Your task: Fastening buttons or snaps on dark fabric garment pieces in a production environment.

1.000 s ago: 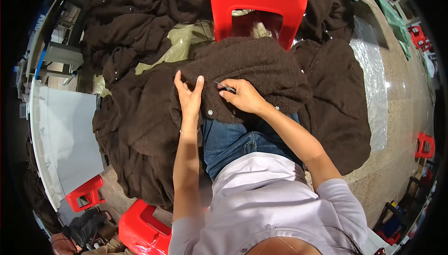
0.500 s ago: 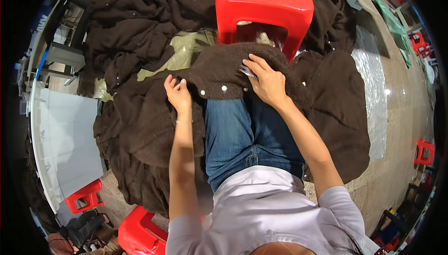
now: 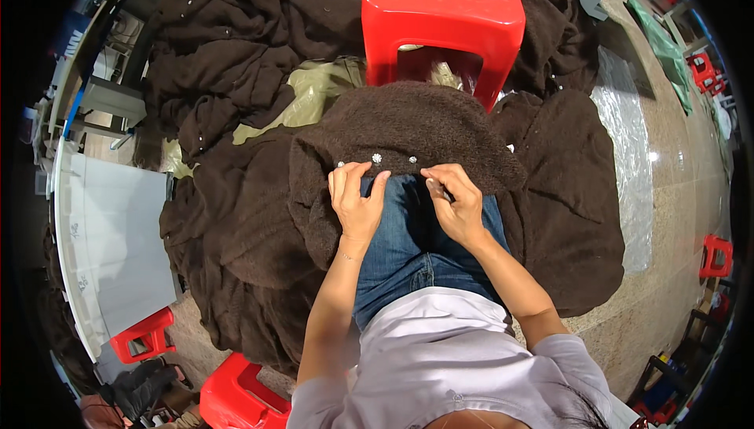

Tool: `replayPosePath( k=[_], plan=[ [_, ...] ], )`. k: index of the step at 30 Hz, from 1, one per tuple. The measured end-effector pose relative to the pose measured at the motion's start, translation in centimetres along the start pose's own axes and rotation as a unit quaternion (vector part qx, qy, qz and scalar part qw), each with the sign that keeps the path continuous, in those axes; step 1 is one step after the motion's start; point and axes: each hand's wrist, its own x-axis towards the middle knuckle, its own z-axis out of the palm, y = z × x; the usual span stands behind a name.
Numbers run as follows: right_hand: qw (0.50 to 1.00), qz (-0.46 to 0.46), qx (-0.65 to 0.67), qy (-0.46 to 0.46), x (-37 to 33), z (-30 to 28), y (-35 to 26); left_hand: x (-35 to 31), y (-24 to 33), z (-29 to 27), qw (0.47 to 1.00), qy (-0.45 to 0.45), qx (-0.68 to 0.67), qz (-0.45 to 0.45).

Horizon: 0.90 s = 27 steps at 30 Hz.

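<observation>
Brown knit garment (image 3: 408, 119) lies bunched across the person's thighs, rounded side away from the body, straight hem nearest. Jeans (image 3: 420, 260) show below the hem and between the forearms. Three pale, sparkling buttons (image 3: 377, 159) sit in a row just above the hem.

Left hand (image 3: 357, 205): at the hem, just below the left and middle buttons. Thumb and forefinger a little apart at their tips; cannot tell whether the grip pinches any cloth. Thin bracelet (image 3: 346, 256) at the wrist.

Right hand (image 3: 457, 201): at the hem just right of the third button, fingers bent, forefinger tip against the edge. Thumb close under it; cannot tell whether the grip is pressed together or what may be inside.

Around: more brown cloth (image 3: 224, 32) heaped ahead and on both sides. Red stool (image 3: 444, 9) beyond the garment, pale strip on its seat. Yellowish plastic (image 3: 334, 79) left of the stool; clear sheet (image 3: 624, 170) on the floor (image 3: 679, 217), far right.
</observation>
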Motion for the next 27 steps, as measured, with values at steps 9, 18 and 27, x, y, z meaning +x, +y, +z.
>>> replayPosePath(
  k=[9, 18, 27],
  plan=[
    [1.0, 0.02, 0.007, 0.002, -0.8, 0.5, 0.8, 1.0, 0.1, 0.4, 0.992, -0.055, -0.016, -0.111],
    [0.998, 0.049, 0.012, -0.028, -0.7, 0.4, 0.8, 0.4, -0.2, 0.2, 0.983, -0.036, -0.111, -0.143],
    [0.903, 0.318, 0.22, -0.188, 1.0, 3.1, 0.5, 0.0, -0.5, -0.3, 0.95, -0.06, -0.207, -0.226]
  ],
)
